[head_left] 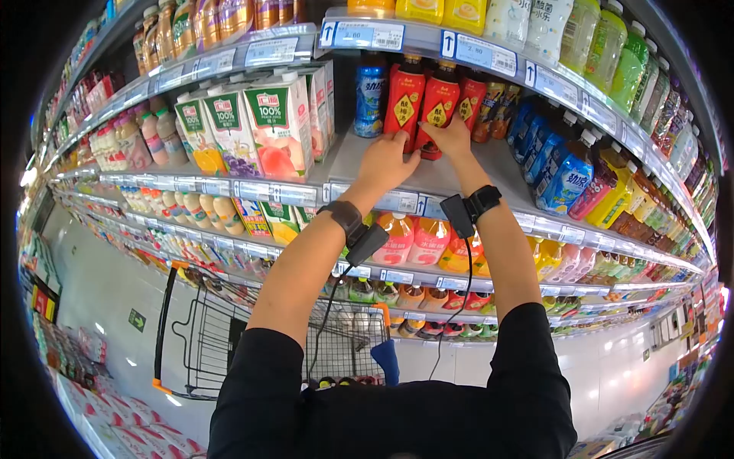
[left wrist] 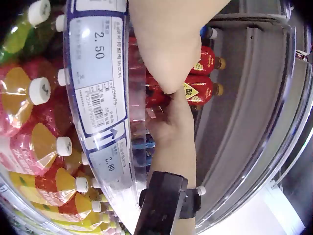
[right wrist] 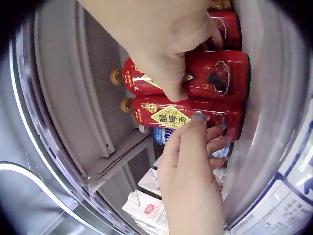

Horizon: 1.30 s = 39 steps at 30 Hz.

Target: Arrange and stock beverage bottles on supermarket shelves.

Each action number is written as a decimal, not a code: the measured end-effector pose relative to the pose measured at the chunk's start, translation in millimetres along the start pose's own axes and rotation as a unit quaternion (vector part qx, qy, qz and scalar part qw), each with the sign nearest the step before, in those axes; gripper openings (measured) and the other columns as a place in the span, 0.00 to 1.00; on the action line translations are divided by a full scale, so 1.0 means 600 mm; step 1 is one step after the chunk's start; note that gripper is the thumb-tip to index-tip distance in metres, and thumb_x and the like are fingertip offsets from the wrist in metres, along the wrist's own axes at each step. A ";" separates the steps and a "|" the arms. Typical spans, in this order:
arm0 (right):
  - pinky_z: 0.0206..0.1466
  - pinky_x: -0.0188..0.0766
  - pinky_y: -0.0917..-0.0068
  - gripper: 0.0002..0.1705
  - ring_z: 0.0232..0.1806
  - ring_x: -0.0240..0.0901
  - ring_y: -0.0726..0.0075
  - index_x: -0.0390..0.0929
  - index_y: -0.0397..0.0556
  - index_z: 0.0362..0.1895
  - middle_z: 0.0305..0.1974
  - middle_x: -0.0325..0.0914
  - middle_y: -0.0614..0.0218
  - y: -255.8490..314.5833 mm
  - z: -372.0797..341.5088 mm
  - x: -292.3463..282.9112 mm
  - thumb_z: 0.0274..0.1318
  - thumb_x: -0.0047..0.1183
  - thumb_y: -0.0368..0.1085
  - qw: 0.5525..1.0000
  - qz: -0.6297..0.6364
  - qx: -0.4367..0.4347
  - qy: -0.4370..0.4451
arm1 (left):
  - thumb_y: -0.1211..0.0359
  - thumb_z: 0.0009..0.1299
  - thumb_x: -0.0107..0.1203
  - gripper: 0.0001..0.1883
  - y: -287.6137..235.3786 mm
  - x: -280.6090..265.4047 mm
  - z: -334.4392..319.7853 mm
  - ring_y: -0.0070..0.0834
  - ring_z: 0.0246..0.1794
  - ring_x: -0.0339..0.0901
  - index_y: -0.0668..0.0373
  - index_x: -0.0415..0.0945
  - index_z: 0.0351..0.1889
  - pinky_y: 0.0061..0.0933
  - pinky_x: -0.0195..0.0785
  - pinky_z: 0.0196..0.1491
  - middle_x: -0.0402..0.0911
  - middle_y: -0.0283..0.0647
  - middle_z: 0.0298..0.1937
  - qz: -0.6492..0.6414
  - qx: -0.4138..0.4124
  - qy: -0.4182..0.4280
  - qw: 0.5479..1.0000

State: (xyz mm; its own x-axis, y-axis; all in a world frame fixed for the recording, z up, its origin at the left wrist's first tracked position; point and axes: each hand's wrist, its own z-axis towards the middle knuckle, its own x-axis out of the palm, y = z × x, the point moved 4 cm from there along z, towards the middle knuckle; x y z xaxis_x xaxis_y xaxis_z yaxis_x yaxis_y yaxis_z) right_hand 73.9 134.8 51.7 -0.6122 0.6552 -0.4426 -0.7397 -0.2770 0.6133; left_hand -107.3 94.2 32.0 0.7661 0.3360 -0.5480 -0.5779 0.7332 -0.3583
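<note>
A: Where were the red bottles?

B: Upright on the grey shelf (head_left: pixel 501 157), set back from its front edge, nearer its left end. Left red bottle (head_left: pixel 404 99) and right red bottle (head_left: pixel 442 96) stood side by side; third red bottle (head_left: pixel 472 96) was just right of them.

A: Right grip?

B: Right grip (head_left: pixel 449 139) was partly closed, holding the right red bottle by its body. Thumb lay on the side facing the left red bottle, fingers on the far side.

A: Left grip?

B: Left grip (head_left: pixel 388 162) was on the left red bottle. A fingertip touched its front, just below the yellow label. How far the grip was closed, or whether it had hold, could not be told.

A: Neighbours?

B: Blue bottle (head_left: pixel 371 99) beside the left red bottle, toward the shelf's left edge. Juice cartons (head_left: pixel 277 130) stood past that edge. More blue bottles (head_left: pixel 564 172) were near the front edge, right of the right arm. Price tag (left wrist: pixel 98 54) on the front edge read 2.50.

A: Below?

B: Shopping cart (head_left: pixel 162 329), under the left arm.
</note>
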 end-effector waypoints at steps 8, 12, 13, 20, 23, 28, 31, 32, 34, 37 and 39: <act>0.49 0.73 0.65 0.40 0.45 0.77 0.54 0.71 0.43 0.47 0.42 0.80 0.54 0.022 -0.032 -0.028 0.31 0.70 0.53 0.999 0.017 0.029 0.027 | 0.59 0.61 0.56 0.18 -0.019 -0.015 -0.010 0.46 0.39 0.77 0.60 0.72 0.45 0.42 0.70 0.41 0.79 0.49 0.37 -0.002 0.048 -0.033 0.998; 0.48 0.73 0.68 0.37 0.44 0.78 0.62 0.72 0.45 0.48 0.42 0.80 0.58 0.041 -0.050 -0.042 0.32 0.71 0.49 0.999 0.035 -0.010 -0.003 | 0.58 0.62 0.56 0.19 -0.018 -0.012 -0.015 0.44 0.40 0.76 0.60 0.72 0.46 0.42 0.67 0.44 0.79 0.48 0.37 0.017 0.118 -0.060 0.991; 0.49 0.72 0.67 0.41 0.45 0.78 0.59 0.69 0.45 0.50 0.42 0.80 0.57 0.042 -0.054 -0.044 0.31 0.71 0.49 0.999 0.037 -0.019 0.003 | 0.58 0.62 0.56 0.20 -0.024 -0.017 -0.015 0.43 0.40 0.75 0.60 0.72 0.46 0.42 0.66 0.45 0.79 0.47 0.37 0.025 0.142 -0.072 0.987; 0.47 0.73 0.61 0.38 0.45 0.76 0.49 0.69 0.50 0.52 0.42 0.79 0.56 0.082 -0.105 -0.077 0.29 0.70 0.37 0.991 0.088 -0.104 0.007 | 0.55 0.57 0.61 0.29 -0.084 -0.068 -0.018 0.44 0.46 0.73 0.60 0.70 0.53 0.43 0.60 0.52 0.77 0.47 0.45 -0.038 0.126 -0.139 0.982; 0.46 0.72 0.60 0.36 0.45 0.74 0.45 0.70 0.50 0.51 0.42 0.77 0.55 0.148 -0.144 -0.116 0.30 0.67 0.34 0.974 0.061 -0.216 -0.038 | 0.53 0.49 0.67 0.38 -0.105 -0.093 -0.023 0.43 0.51 0.71 0.58 0.67 0.57 0.42 0.58 0.55 0.75 0.45 0.50 -0.136 0.118 -0.130 0.975; 0.52 0.67 0.56 0.37 0.46 0.72 0.43 0.68 0.47 0.52 0.42 0.76 0.52 0.272 -0.221 -0.167 0.32 0.65 0.40 0.949 -0.012 -0.314 0.026 | 0.57 0.40 0.74 0.43 -0.125 -0.144 -0.060 0.42 0.55 0.70 0.57 0.68 0.55 0.42 0.57 0.58 0.74 0.45 0.54 -0.338 0.085 -0.107 0.931; 0.53 0.65 0.55 0.40 0.45 0.72 0.44 0.67 0.44 0.53 0.42 0.75 0.48 0.295 -0.264 -0.162 0.30 0.66 0.42 0.943 -0.067 -0.312 0.097 | 0.63 0.45 0.74 0.35 -0.138 -0.195 -0.117 0.31 0.45 0.77 0.62 0.70 0.51 0.34 0.70 0.48 0.78 0.44 0.46 -0.399 0.018 -0.116 0.909; 0.53 0.65 0.54 0.41 0.44 0.72 0.45 0.66 0.43 0.53 0.41 0.75 0.49 0.317 -0.284 -0.168 0.29 0.67 0.42 0.946 -0.087 -0.295 0.102 | 0.65 0.48 0.72 0.32 -0.132 -0.197 -0.130 0.29 0.42 0.77 0.62 0.70 0.50 0.30 0.71 0.46 0.78 0.43 0.46 -0.460 -0.025 -0.085 0.883; 0.52 0.65 0.53 0.39 0.43 0.72 0.47 0.67 0.44 0.53 0.42 0.75 0.52 0.346 -0.327 -0.180 0.31 0.66 0.41 0.940 -0.122 -0.314 0.049 | 0.67 0.54 0.68 0.26 -0.112 -0.194 -0.155 0.27 0.39 0.79 0.62 0.70 0.50 0.26 0.72 0.43 0.79 0.42 0.44 -0.545 -0.105 -0.061 0.830; 0.54 0.65 0.52 0.29 0.46 0.72 0.55 0.70 0.46 0.52 0.45 0.75 0.57 0.390 -0.436 -0.180 0.42 0.60 0.38 0.899 -0.140 -0.415 0.017 | 0.67 0.59 0.63 0.20 -0.076 -0.190 -0.202 0.28 0.38 0.79 0.61 0.71 0.47 0.27 0.74 0.41 0.79 0.40 0.40 -0.639 -0.241 -0.062 0.728; 0.58 0.63 0.51 0.20 0.53 0.70 0.62 0.72 0.48 0.49 0.48 0.74 0.61 0.398 -0.513 -0.159 0.49 0.52 0.35 0.806 -0.019 -0.585 0.092 | 0.67 0.61 0.61 0.16 -0.076 -0.189 -0.219 0.29 0.38 0.80 0.60 0.72 0.46 0.30 0.75 0.40 0.79 0.40 0.37 -0.723 -0.333 -0.032 0.604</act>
State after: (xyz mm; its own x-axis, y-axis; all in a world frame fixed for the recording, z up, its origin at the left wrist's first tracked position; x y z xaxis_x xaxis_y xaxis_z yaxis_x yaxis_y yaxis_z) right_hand -130.2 -210.1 39.0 -0.5343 0.5932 -0.6022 -0.4498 -0.8027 -0.3916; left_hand -205.0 -54.9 11.3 0.6030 -0.3327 0.7251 0.7403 -0.1054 -0.6640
